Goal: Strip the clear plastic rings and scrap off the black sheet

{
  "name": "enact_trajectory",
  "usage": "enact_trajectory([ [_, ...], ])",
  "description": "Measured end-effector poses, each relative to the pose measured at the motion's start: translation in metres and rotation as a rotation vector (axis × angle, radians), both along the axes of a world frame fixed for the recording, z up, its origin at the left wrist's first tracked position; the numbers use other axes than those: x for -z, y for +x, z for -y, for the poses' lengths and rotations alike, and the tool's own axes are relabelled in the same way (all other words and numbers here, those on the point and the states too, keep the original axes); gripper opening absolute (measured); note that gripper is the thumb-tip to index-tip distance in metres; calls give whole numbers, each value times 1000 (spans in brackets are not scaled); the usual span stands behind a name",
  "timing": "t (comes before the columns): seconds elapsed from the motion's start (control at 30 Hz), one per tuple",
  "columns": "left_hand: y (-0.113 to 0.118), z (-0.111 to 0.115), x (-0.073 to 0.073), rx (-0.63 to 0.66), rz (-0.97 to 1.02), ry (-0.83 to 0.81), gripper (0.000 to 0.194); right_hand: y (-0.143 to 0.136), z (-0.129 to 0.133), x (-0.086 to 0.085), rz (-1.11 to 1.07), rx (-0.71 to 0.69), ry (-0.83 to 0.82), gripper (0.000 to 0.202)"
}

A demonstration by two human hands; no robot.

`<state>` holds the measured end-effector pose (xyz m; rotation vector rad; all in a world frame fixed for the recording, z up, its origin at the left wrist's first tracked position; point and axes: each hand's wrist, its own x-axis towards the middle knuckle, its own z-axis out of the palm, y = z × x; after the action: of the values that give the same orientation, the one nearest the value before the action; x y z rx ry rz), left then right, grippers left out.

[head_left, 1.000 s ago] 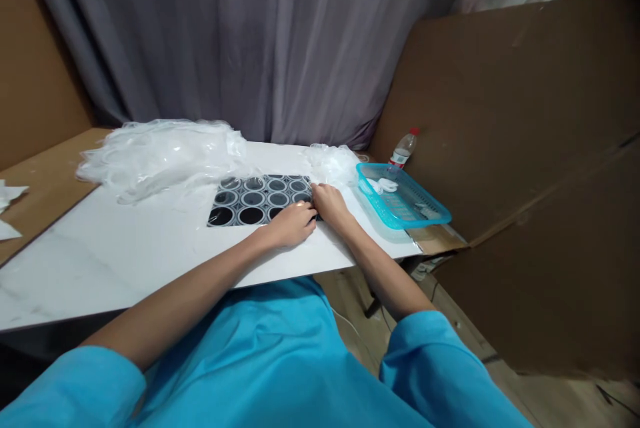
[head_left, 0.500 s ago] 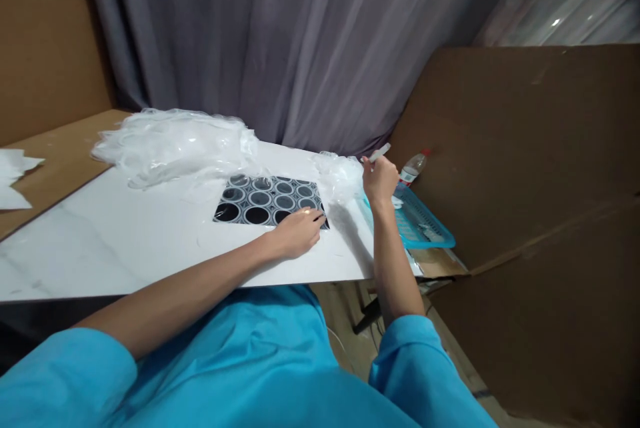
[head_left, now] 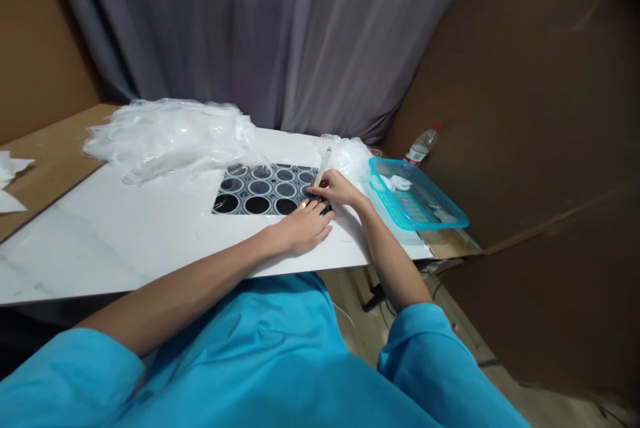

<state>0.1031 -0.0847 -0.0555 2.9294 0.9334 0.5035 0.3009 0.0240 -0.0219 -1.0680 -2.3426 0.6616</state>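
A black sheet with grey ring patterns (head_left: pixel 260 188) lies on the white marbled table. My left hand (head_left: pixel 307 223) rests at its front right corner, fingers bent and close together; whatever they pinch is too small or hidden to make out. Just above it, my right hand (head_left: pixel 341 187) grips a slim whitish pen-like tool (head_left: pixel 323 165), held upright and leaning slightly. The tool's lower end is near the left fingertips, over the sheet; whether it touches anything cannot be seen. Behind the right hand is a small heap of clear plastic bags (head_left: pixel 347 151).
A large pile of clear plastic bags (head_left: pixel 173 135) lies at the back left. On the right stands a blue basket (head_left: pixel 400 215) with white crumpled pieces (head_left: pixel 400 183), and behind it a bottle with a red cap (head_left: pixel 423 146). Cardboard panels (head_left: pixel 525 115) and a grey curtain (head_left: pixel 260 41) enclose the table.
My right hand has come down and left with the pen-like tool, from beside the basket to the left hand. The left hand has stayed at the sheet's corner. The view has shifted slightly.
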Motion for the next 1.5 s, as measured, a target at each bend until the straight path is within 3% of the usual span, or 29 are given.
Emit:
enact_trajectory([
  [0.17,0,-1,-2,13,-20,-8,47,-7,0,7,-17,6,13,43],
  [0.87,-1,2,-7,5,-25,-9,48,-8,4,7,-20,2,12,38],
  [1.2,0,2,-6,8,-25,-40,48,-7,6,8,21,-87,133,22],
  [1.5,1,6,-10,-8,-26,-64,49,-6,7,7,15,-72,112,29],
])
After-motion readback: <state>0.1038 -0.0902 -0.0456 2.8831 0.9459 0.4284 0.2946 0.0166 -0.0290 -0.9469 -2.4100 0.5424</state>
